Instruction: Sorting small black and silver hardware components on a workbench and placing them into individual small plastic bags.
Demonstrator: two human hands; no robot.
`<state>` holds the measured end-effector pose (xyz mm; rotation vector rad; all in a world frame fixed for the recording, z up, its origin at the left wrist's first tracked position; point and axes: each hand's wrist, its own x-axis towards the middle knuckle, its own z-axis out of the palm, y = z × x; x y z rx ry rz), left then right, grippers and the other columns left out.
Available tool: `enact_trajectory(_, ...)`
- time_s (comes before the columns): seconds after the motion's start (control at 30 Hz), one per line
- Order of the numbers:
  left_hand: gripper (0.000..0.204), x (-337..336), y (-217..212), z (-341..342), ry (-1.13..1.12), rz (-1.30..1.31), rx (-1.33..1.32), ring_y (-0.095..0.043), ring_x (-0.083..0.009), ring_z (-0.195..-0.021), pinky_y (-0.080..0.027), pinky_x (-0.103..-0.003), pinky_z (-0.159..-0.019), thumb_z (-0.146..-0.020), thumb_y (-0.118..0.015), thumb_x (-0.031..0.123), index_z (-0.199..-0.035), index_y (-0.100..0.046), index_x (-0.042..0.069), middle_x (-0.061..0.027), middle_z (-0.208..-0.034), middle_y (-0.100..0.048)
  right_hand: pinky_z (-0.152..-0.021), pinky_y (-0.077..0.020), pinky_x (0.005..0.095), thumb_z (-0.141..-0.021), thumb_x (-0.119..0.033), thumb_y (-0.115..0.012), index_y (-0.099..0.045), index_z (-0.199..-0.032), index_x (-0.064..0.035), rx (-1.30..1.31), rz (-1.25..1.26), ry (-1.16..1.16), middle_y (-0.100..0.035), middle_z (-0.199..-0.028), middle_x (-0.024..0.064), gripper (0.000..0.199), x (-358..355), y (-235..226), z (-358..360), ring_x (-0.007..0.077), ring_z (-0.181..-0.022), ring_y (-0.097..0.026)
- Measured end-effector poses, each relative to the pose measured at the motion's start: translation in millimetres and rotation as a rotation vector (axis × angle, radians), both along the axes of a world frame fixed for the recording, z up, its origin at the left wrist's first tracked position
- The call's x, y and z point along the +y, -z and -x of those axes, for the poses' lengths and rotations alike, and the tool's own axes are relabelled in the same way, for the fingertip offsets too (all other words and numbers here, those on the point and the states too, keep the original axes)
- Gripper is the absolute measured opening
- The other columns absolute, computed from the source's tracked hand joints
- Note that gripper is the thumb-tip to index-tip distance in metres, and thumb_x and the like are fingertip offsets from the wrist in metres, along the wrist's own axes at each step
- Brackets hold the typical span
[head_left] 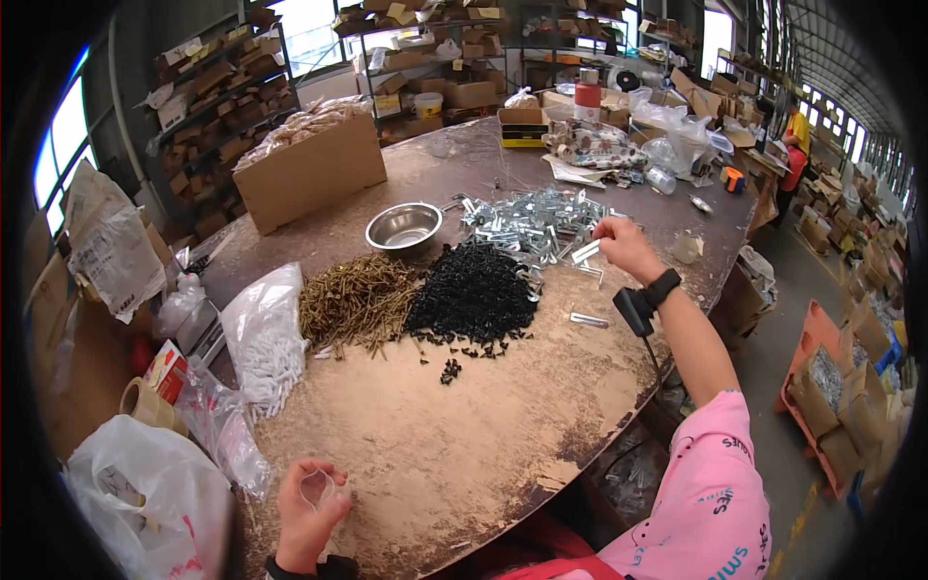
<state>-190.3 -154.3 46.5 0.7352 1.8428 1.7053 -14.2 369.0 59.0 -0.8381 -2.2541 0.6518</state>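
Observation:
At the lower left, my left hand [307, 517] is closed on a small clear plastic bag [317, 489], whose mouth gapes between thumb and fingers. My right hand [630, 249] reaches to the right edge of a pile of silver metal brackets [541, 220], its fingers pinching one bracket [586, 252]. A separate silver bracket [589, 320] lies on the bare tabletop below that hand. Left of the bracket pile are black screws [472, 298] in a heap, and beside them brass-coloured screws [356, 300]. A few black screws [450, 370] sit apart, nearer me.
A steel bowl [404, 228] stands behind the screws. White plastic plugs spill from a clear bag [266, 338] at the left, near a tape roll [153, 406] and a white plastic bag [145, 503]. An open cardboard box [314, 174] stands farther back. A person [795, 145] stands far right.

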Motion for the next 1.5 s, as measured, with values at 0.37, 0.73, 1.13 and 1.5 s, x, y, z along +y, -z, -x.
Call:
enact_trajectory(0.37,0.038,-14.5,5.2,0.8,0.029,-0.086,0.025,-0.055,-0.015,-0.09,-0.042,-0.027,-0.082,-0.069,-0.068,0.009,-0.101,-0.049,0.004,-0.0051,-0.089,-0.056,-0.059,-0.046,0.0353,-0.069,0.0,-0.055,-0.056,-0.078,0.0006,-0.148,-0.202,-0.179,-0.057,-0.068,0.0125,0.009,-69.3,40.6,-52.2,0.0266,-0.065,-0.058)
enact_trajectory(0.73,0.037,-20.0,7.1,-1.0,0.046,-0.101,0.015,-0.054,-0.0149,-0.091,-0.041,-0.028,-0.085,-0.068,-0.064,0.001,-0.102,-0.048,0.003,-0.0055,-0.091,-0.056,-0.075,-0.0464,0.0412,-0.072,-0.001,-0.055,-0.056,-0.1,-0.0071,-0.417,-0.405,-0.397,-0.056,-0.098,0.0144,0.028,-92.4,26.6,-15.6,0.0339,-0.087,-0.057)
enact_trajectory(1.13,0.048,8.5,8.4,-0.4,0.196,-0.049,0.013,-0.052,-0.0123,-0.092,-0.045,-0.024,-0.074,-0.071,-0.067,-0.001,-0.114,-0.046,0.004,-0.0041,-0.097,-0.053,-0.052,-0.0416,0.0353,-0.074,0.003,-0.061,-0.058,-0.083,-0.0015,0.119,-0.541,-0.577,-0.053,-0.069,0.0109,0.011,-242.8,-36.9,51.1,0.0287,-0.06,-0.055)
enact_trajectory(1.5,0.05,-1.3,26.0,-3.2,0.073,-0.233,0.058,-0.051,-0.0137,-0.093,-0.043,-0.028,-0.08,-0.072,-0.071,0.012,-0.113,-0.044,0.003,-0.0058,-0.099,-0.052,-0.054,-0.0478,0.0344,-0.073,0.005,-0.063,-0.057,-0.088,-0.0009,0.516,-0.597,-0.876,-0.059,-0.077,0.0132,0.018,-364.3,-50.6,128.2,0.0294,-0.064,-0.06)
